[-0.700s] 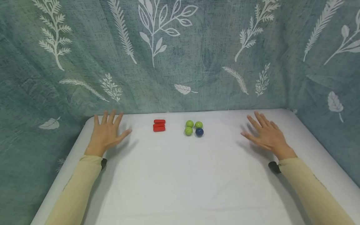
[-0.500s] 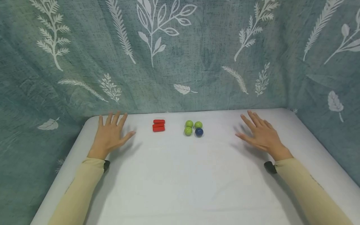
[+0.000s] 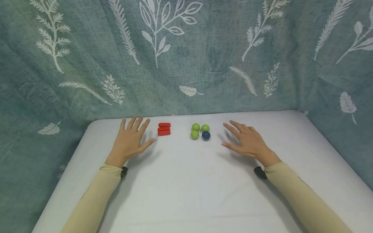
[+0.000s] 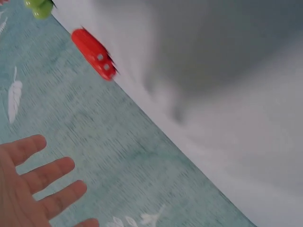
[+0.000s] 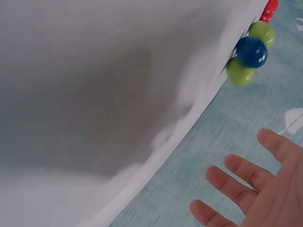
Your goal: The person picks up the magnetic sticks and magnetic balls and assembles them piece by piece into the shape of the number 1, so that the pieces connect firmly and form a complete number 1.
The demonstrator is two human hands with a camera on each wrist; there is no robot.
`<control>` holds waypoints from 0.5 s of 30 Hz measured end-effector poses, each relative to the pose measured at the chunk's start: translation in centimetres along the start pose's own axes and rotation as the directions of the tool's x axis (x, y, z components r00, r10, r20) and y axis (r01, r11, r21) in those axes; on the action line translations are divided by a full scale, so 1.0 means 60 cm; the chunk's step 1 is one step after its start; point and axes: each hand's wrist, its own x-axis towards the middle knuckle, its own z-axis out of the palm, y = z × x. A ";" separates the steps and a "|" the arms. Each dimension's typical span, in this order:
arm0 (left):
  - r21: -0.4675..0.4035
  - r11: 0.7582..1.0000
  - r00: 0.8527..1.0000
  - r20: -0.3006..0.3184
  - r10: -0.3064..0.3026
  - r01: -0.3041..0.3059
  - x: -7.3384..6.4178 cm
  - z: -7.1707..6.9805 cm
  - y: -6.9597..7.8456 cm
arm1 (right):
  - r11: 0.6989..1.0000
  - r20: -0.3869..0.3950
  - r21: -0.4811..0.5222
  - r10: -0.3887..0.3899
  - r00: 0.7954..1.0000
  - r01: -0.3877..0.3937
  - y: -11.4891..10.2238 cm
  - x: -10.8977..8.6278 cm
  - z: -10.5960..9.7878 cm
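My left hand [image 3: 130, 141] hovers over the table's back left with its fingers spread and nothing in it. Nearest to it are three red oblong pieces [image 3: 164, 132] lying in a small stack-like row; pale square spots show on one red piece [image 4: 96, 56] in the left wrist view. Right of them sit three glossy green balls [image 3: 194, 134] and one dark blue ball [image 3: 206, 135], bunched together. My right hand [image 3: 249, 142] hangs above the cloth to the right of the balls, fingers extended and apart, holding nothing. Neither hand touches any object.
A white cloth [image 3: 189, 187] covers the table. Behind its back edge hangs a green-blue curtain [image 3: 215, 84] with white leaf prints, and it continues down both sides. Each wrist wears a small dark device, such as the one at the right wrist [image 3: 260, 173].
Both hands have moved inward: the left hand to the right, toward the red pieces, and the right hand to the left, toward the balls. The red pieces and balls stay put.
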 end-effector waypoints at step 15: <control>-0.197 0.977 0.996 0.020 0.086 -0.080 0.039 0.029 0.051 | 0.992 0.018 0.118 -0.049 0.999 0.047 -0.074 0.062 0.022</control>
